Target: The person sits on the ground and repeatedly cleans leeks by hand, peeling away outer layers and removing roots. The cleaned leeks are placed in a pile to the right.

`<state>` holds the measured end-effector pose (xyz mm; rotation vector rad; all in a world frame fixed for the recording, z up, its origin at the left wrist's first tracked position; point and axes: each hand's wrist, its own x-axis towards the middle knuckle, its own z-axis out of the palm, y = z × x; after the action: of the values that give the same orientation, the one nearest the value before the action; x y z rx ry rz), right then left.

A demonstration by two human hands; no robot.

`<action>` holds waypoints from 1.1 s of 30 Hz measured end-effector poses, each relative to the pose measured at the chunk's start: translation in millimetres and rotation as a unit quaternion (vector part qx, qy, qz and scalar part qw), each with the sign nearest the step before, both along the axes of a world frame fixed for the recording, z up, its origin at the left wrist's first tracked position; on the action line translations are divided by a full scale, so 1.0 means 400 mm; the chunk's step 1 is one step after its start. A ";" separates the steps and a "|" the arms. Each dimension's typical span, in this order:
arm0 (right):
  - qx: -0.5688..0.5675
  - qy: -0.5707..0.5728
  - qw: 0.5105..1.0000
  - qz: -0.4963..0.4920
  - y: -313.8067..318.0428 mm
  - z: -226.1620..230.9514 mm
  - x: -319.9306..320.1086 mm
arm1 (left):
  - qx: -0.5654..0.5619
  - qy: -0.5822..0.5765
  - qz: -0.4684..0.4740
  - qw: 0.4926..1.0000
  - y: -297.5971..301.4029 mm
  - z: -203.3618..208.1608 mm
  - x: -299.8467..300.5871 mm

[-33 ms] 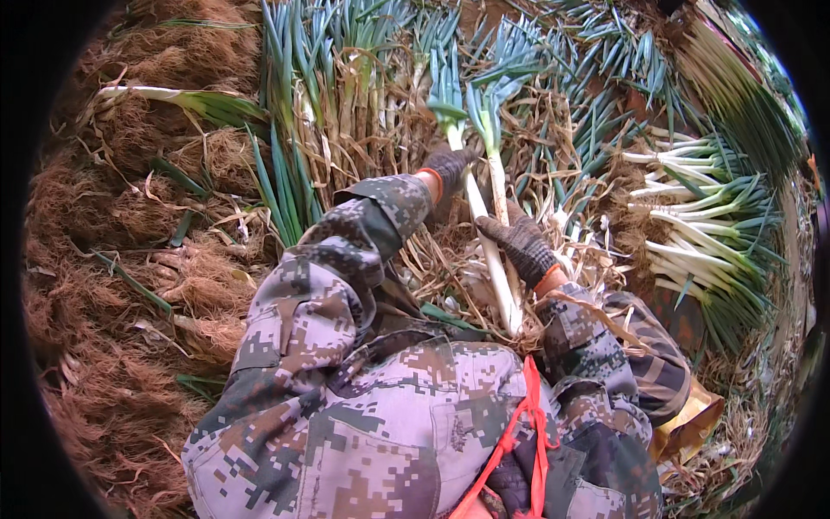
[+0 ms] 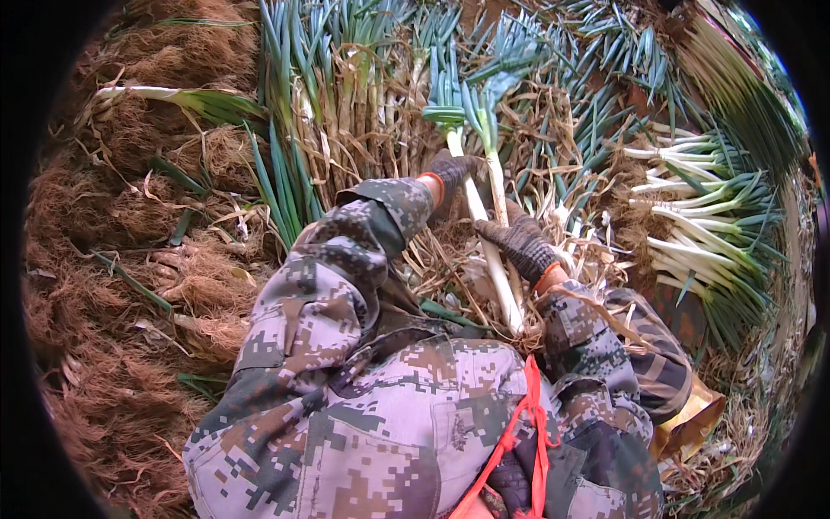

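Observation:
Two long scallions slant across the middle, their green tops pointing away from me. My left hand (image 2: 450, 176), in a dark knit glove, is closed around the upper white stalk of the cleaner scallion (image 2: 495, 275). Its root end reaches down close to my lap, and one green leaf is bent sideways above the hand. Beside it lies the second scallion (image 2: 497, 183), with a browner lower stalk. My right hand (image 2: 521, 242), gloved too, is closed around that stalk, its thumb touching or very near the first scallion. The right fingers are partly hidden.
Unpeeled scallions (image 2: 350, 117) with dry brown leaves lie in a thick row ahead. Cleaned white scallions (image 2: 692, 233) are piled at the right, with a longer bundle (image 2: 735, 86) beyond. Tangled brown roots (image 2: 112, 346) cover the left side. A red cord (image 2: 532, 415) hangs over my lap.
The green tops of the two scallions have shifted very slightly to the left. Both hands keep nearly the same place and grip.

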<state>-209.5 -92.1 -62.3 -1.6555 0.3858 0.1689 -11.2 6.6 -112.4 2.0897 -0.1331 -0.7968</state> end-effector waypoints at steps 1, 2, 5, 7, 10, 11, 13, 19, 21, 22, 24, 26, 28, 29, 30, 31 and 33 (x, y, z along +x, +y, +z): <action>-0.032 0.016 0.999 0.003 -0.001 -0.022 -0.007 | 0.000 0.010 0.000 1.000 0.006 -0.048 -0.014; -0.046 -0.023 0.998 0.021 -0.005 -0.035 -0.018 | 0.012 0.031 -0.005 0.999 0.014 -0.089 -0.027; -0.049 0.056 0.997 0.001 -0.029 -0.047 -0.043 | -0.056 -0.002 -0.020 0.998 0.019 -0.156 -0.034; -0.061 0.085 0.995 -0.009 -0.038 -0.029 -0.065 | -0.012 -0.028 -0.025 0.999 0.022 -0.153 -0.031; -0.214 0.097 0.971 0.035 -0.017 0.006 -0.089 | -0.210 0.236 0.123 0.941 0.012 -0.107 -0.055; -0.247 0.060 0.967 0.026 -0.002 0.017 -0.109 | -0.266 0.244 0.071 0.930 0.015 -0.087 -0.067; -0.366 0.070 0.928 0.033 0.028 0.025 -0.119 | -0.274 0.290 0.100 0.911 0.004 -0.056 -0.102; -0.378 0.129 0.916 0.041 0.065 0.002 -0.132 | -0.284 0.354 0.193 0.870 -0.024 -0.045 -0.159; -0.358 0.104 0.927 0.049 0.044 -0.010 -0.126 | -0.299 0.347 0.218 0.862 -0.026 -0.058 -0.158; -0.337 0.073 0.937 0.055 0.025 -0.017 -0.119 | -0.282 0.339 0.229 0.868 -0.024 -0.062 -0.157; -0.220 0.030 0.975 0.028 -0.021 -0.040 -0.087 | -0.291 0.321 0.241 0.868 -0.022 -0.069 -0.157; -0.121 0.064 0.990 -0.034 -0.072 -0.078 -0.011 | -0.322 0.330 0.227 0.858 -0.021 -0.068 -0.162; -0.064 0.035 0.996 -0.041 -0.120 -0.121 0.072 | -0.370 0.338 0.213 0.839 -0.023 -0.063 -0.169; 0.163 0.134 0.974 -0.077 -0.131 -0.143 0.122 | -0.362 0.345 0.214 0.839 -0.024 -0.060 -0.170; 0.141 0.095 0.976 -0.133 -0.128 -0.162 0.141 | -0.366 0.361 0.209 0.832 -0.025 -0.058 -0.170; 0.095 0.086 0.979 -0.160 -0.124 -0.175 0.164 | -0.360 0.341 0.212 0.842 -0.026 -0.057 -0.168; 0.018 0.090 0.979 -0.180 -0.117 -0.180 0.178 | -0.374 0.345 0.221 0.832 -0.026 -0.057 -0.156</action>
<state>-138.4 -138.8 -134.3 -1.5119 0.8073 0.0526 -73.7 -3.7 -135.3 0.9492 0.3731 -0.9556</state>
